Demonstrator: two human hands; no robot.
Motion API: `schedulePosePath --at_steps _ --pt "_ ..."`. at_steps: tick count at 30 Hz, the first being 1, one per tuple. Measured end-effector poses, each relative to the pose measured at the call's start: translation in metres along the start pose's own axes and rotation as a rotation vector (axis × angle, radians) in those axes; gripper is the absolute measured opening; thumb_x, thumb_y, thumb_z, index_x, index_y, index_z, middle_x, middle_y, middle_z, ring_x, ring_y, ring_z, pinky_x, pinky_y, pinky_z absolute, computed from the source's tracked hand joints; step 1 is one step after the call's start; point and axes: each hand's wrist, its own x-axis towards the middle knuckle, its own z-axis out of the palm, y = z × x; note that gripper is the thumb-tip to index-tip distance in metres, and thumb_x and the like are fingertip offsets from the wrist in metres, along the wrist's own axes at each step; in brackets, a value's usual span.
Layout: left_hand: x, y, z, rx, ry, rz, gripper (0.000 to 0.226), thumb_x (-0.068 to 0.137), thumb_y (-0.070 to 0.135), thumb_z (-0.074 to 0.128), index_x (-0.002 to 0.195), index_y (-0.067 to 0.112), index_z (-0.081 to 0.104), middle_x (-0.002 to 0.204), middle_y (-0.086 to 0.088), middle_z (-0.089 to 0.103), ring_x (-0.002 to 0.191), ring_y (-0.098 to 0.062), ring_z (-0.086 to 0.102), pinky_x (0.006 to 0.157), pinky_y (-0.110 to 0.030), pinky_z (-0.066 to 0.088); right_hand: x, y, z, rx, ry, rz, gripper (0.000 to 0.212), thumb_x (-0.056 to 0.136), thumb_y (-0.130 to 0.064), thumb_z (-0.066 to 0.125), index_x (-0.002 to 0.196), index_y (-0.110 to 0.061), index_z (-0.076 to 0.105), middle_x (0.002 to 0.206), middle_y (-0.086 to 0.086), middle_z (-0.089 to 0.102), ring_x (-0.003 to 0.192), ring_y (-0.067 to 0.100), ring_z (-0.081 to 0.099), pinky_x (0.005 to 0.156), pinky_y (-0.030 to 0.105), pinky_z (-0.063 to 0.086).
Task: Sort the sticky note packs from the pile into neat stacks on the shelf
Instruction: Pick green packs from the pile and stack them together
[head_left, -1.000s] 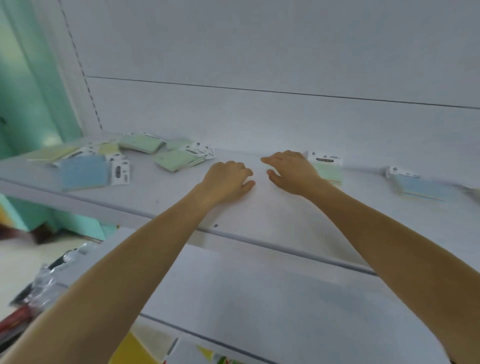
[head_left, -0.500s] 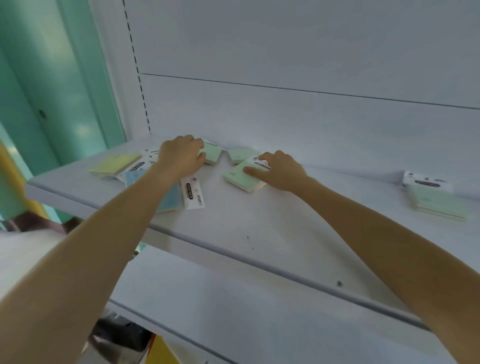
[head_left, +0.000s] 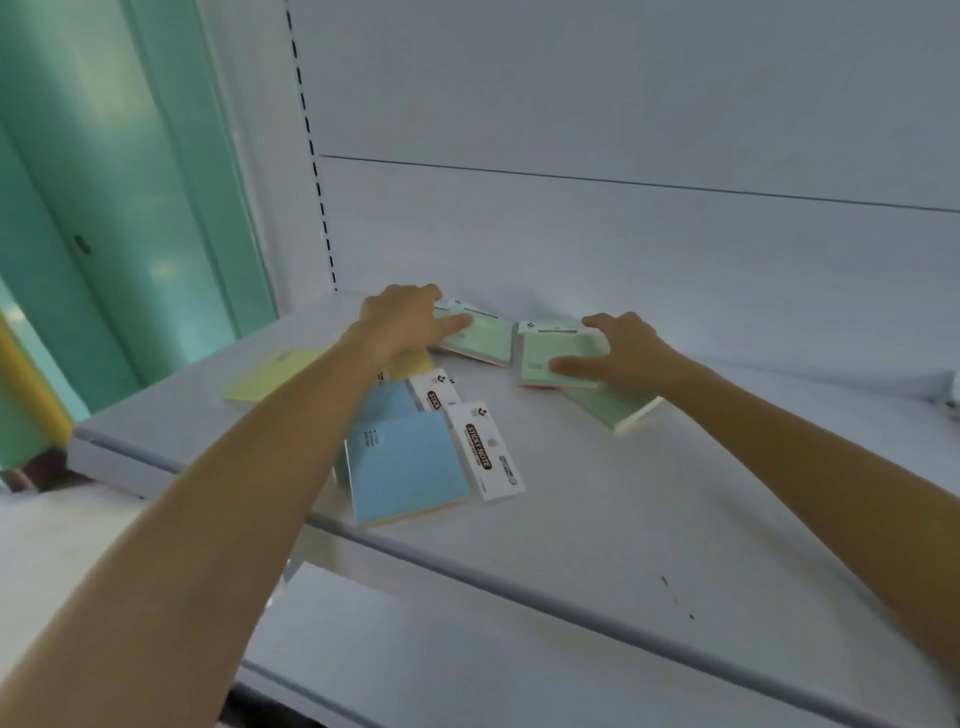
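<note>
— Where are the packs found?
— Scattered on the shelf (head_left: 571, 519): a blue pack (head_left: 410, 462) near the front edge, a yellow pack (head_left: 270, 376) further left.
— And the hands?
— A green pack (head_left: 480, 338) by the back wall is gripped by the left hand (head_left: 402, 319). A second green pack (head_left: 550, 358) is gripped by the right hand (head_left: 623, 348), thumb on top.

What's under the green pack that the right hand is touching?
A lower green pack pokes out beneath the top green pack and the right hand; its far end is covered.

yellow pack (head_left: 270, 376) part-hidden by L arm (head_left: 291, 431), obj (head_left: 954, 397) cropped rt edge
</note>
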Motion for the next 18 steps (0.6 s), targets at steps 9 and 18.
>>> schedulePosePath --at_steps 9,18 --pt "0.018 0.004 0.007 -0.400 -0.056 0.133 0.064 0.076 0.036 0.071 0.130 0.015 0.044 0.125 -0.012 0.058 0.118 -0.026 0.052 0.094 -0.032 0.040 -0.024 -0.017 0.011 -0.092 0.179 0.250 0.074 0.073 -0.061 0.060 0.133 -0.022 0.040 0.128 0.014 0.048 0.124 0.033 0.037 0.098 0.041 0.036" --pt "0.004 0.013 -0.002 -0.731 0.136 0.216 0.046 0.081 0.004 0.060 0.125 0.011 0.050 0.123 -0.018 0.055 0.118 -0.031 0.047 0.089 -0.027 0.039 -0.041 -0.029 -0.001 0.309 0.251 0.352 0.050 0.079 -0.013 0.066 0.127 -0.016 0.051 0.110 0.009 0.051 0.092 0.023 0.052 0.076 0.024 0.038"
